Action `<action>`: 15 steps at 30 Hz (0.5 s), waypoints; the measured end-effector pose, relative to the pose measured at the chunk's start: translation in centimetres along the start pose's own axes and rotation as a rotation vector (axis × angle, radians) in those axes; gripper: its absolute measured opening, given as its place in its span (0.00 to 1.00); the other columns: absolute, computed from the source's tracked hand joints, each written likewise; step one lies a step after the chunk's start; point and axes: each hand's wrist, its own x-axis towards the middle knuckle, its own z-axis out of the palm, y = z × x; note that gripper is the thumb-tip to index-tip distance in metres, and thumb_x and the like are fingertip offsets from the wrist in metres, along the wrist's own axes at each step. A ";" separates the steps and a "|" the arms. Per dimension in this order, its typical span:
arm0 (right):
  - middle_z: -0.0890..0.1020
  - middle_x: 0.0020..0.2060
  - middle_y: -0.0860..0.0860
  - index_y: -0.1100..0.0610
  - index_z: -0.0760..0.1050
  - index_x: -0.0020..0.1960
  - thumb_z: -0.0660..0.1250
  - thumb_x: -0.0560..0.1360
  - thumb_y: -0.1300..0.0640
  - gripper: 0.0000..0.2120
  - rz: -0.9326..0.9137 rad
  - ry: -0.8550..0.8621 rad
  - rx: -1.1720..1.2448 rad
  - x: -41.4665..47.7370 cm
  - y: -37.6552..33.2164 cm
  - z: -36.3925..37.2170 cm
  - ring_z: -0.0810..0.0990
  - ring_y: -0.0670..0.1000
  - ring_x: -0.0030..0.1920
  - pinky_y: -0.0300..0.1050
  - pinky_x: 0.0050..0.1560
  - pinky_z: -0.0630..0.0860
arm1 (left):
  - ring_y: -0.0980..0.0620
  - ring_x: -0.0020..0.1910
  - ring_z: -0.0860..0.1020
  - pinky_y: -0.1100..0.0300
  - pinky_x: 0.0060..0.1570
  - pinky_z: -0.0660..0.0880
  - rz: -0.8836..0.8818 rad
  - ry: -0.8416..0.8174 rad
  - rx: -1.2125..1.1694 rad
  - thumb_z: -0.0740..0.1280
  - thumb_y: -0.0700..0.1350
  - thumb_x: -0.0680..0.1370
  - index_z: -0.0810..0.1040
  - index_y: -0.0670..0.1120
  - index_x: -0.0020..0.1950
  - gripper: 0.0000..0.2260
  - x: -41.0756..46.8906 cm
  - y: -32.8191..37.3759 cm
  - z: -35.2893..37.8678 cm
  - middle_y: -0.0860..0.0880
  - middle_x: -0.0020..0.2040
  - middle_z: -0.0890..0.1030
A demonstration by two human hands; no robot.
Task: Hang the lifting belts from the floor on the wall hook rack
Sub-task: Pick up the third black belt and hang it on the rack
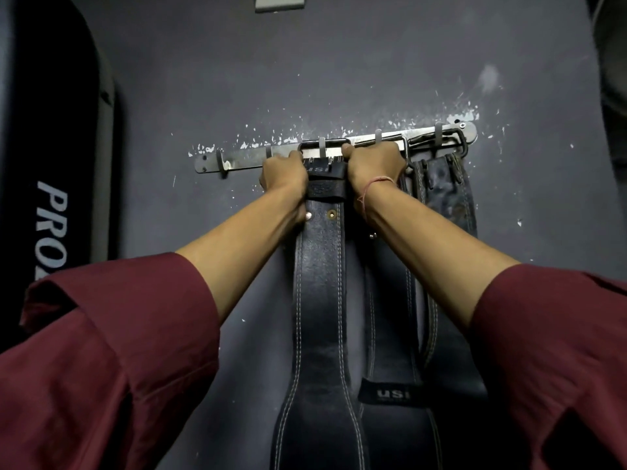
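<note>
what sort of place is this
Most likely a gym or weight room. Stitched leather lifting belts hang from a metal hook rack on a scuffed dark wall, and a black padded piece of equipment lettered "PRO" stands at the left.

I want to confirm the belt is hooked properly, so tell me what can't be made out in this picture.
Head view only.
Whether the buckle of the black stitched leather belt sits on a hook of the steel wall rack: left hand and right hand grip over its ends.
Belt's lower end: cut by the bottom edge.
Count of neighbouring worn belts: right forearm overlaps them.
</note>
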 end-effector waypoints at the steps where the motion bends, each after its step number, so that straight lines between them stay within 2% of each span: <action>1: 0.80 0.61 0.58 0.65 0.80 0.56 0.75 0.74 0.54 0.17 -0.003 -0.008 -0.028 0.0 0.1 0.1 0.74 0.51 0.45 0.33 0.39 0.65 | 0.42 0.45 0.82 0.48 0.51 0.82 -0.003 -0.008 0.006 0.66 0.46 0.77 0.81 0.38 0.46 0.11 -0.2 -0.2 -0.1 0.42 0.46 0.83; 3: 0.80 0.59 0.56 0.64 0.80 0.54 0.73 0.75 0.53 0.15 -0.008 -0.027 -0.093 -0.4 0.3 0.1 0.74 0.51 0.43 0.33 0.40 0.65 | 0.44 0.42 0.79 0.50 0.46 0.78 0.022 -0.011 0.026 0.65 0.46 0.78 0.78 0.41 0.38 0.12 -0.5 -0.9 -0.4 0.44 0.40 0.80; 5: 0.82 0.48 0.55 0.63 0.79 0.44 0.71 0.77 0.53 0.12 -0.049 -0.036 -0.154 -1.4 0.6 -0.1 0.73 0.49 0.36 0.31 0.36 0.62 | 0.46 0.37 0.73 0.53 0.40 0.71 0.086 -0.022 0.039 0.64 0.49 0.79 0.75 0.43 0.34 0.16 -1.2 -2.0 -1.1 0.44 0.35 0.75; 6: 0.80 0.44 0.53 0.62 0.78 0.40 0.69 0.79 0.53 0.14 -0.069 -0.039 -0.156 -2.0 0.8 -0.2 0.71 0.48 0.33 0.31 0.37 0.61 | 0.47 0.37 0.71 0.54 0.40 0.69 0.132 -0.035 0.047 0.63 0.50 0.80 0.76 0.42 0.36 0.17 -1.5 -2.5 -1.4 0.44 0.35 0.74; 8: 0.78 0.39 0.50 0.60 0.74 0.35 0.63 0.82 0.55 0.18 -0.114 -0.040 -0.138 -3.5 1.3 -0.4 0.69 0.50 0.34 0.34 0.37 0.60 | 0.48 0.39 0.72 0.53 0.42 0.71 0.212 -0.087 0.080 0.59 0.52 0.83 0.78 0.42 0.42 0.18 -2.8 -3.1 -2.1 0.43 0.38 0.76; 10: 0.74 0.31 0.50 0.56 0.68 0.32 0.59 0.84 0.56 0.20 -0.219 -0.034 -0.160 -5.5 2.3 -0.6 0.69 0.51 0.34 0.39 0.36 0.58 | 0.48 0.46 0.76 0.52 0.51 0.73 0.251 -0.108 0.102 0.57 0.52 0.84 0.79 0.42 0.52 0.17 -4.3 -3.4 -2.9 0.41 0.47 0.81; 11: 0.76 0.32 0.51 0.57 0.71 0.35 0.58 0.84 0.57 0.18 -0.280 -0.042 -0.157 -6.4 3.0 -0.5 0.72 0.52 0.36 0.40 0.39 0.60 | 0.47 0.52 0.77 0.53 0.55 0.71 0.258 -0.101 0.111 0.56 0.52 0.85 0.78 0.42 0.57 0.17 -5.2 -3.6 -3.4 0.42 0.53 0.81; 12: 0.81 0.39 0.55 0.59 0.76 0.43 0.58 0.84 0.58 0.14 -0.324 -0.058 -0.154 -7.4 3.8 -0.5 0.77 0.54 0.42 0.41 0.44 0.64 | 0.46 0.57 0.77 0.54 0.58 0.70 0.264 -0.086 0.114 0.55 0.52 0.85 0.76 0.41 0.60 0.17 -6.1 -3.9 -3.9 0.42 0.56 0.81; 13: 0.83 0.52 0.60 0.63 0.79 0.56 0.58 0.83 0.59 0.12 -0.362 -0.079 -0.163 -8.3 4.7 -0.5 0.79 0.56 0.55 0.41 0.53 0.68 | 0.44 0.59 0.76 0.53 0.59 0.70 0.252 -0.079 0.116 0.55 0.52 0.85 0.75 0.40 0.60 0.17 -7.1 -4.5 -4.5 0.42 0.58 0.80; 14: 0.79 0.64 0.63 0.66 0.75 0.65 0.59 0.82 0.61 0.15 -0.399 -0.094 -0.178 -9.4 5.5 -0.7 0.76 0.58 0.66 0.40 0.65 0.66 | 0.43 0.59 0.77 0.51 0.60 0.71 0.239 -0.077 0.111 0.55 0.51 0.85 0.75 0.40 0.60 0.17 -8.1 -5.5 -5.2 0.41 0.58 0.80; 15: 0.73 0.70 0.64 0.67 0.71 0.70 0.59 0.81 0.63 0.18 -0.420 -0.105 -0.180 -10.6 6.3 -1.0 0.70 0.59 0.72 0.38 0.70 0.61 | 0.41 0.58 0.77 0.50 0.60 0.72 0.218 -0.081 0.106 0.55 0.51 0.85 0.75 0.39 0.59 0.17 -9.1 -6.6 -5.9 0.40 0.57 0.81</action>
